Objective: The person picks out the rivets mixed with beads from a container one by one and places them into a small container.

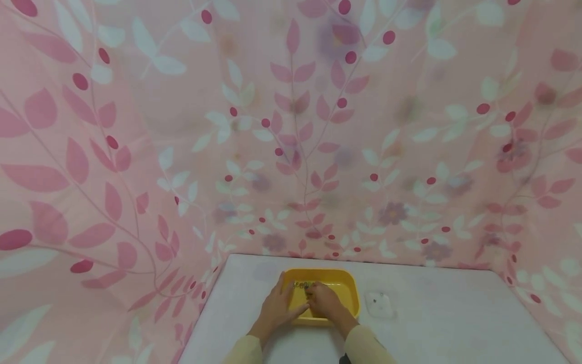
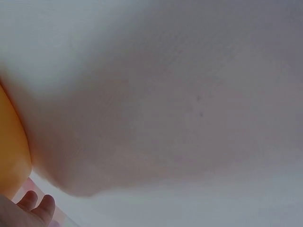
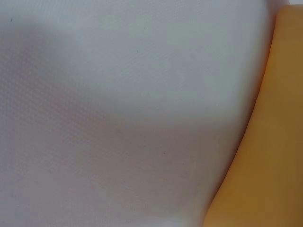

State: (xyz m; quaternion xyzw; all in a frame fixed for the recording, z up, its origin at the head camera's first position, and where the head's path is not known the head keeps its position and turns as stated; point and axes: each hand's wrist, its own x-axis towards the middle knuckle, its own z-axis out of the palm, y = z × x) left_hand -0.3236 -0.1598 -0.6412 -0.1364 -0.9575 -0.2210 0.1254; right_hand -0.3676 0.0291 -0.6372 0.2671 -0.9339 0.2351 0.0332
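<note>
A yellow tray (image 1: 346,275) sits on the white table, and its orange-looking outer wall (image 3: 265,142) fills the right of the right wrist view. Inside, toward the back, several small round metallic pieces (image 1: 300,285) lie in a row. My left hand (image 1: 276,306) rests at the tray's left side with fingers extended and thumb over the inside. Two of its fingertips (image 2: 45,205) show in the left wrist view. My right hand (image 1: 325,301) reaches into the tray, fingers curled, pinching a small dark piece at the row; its exact kind is too small to tell.
Right of the tray lies a small clear, flat container (image 1: 379,306) with a couple of tiny pieces on it. The white table (image 1: 454,313) is bounded behind and at the sides by pink leaf-patterned cloth (image 1: 309,151).
</note>
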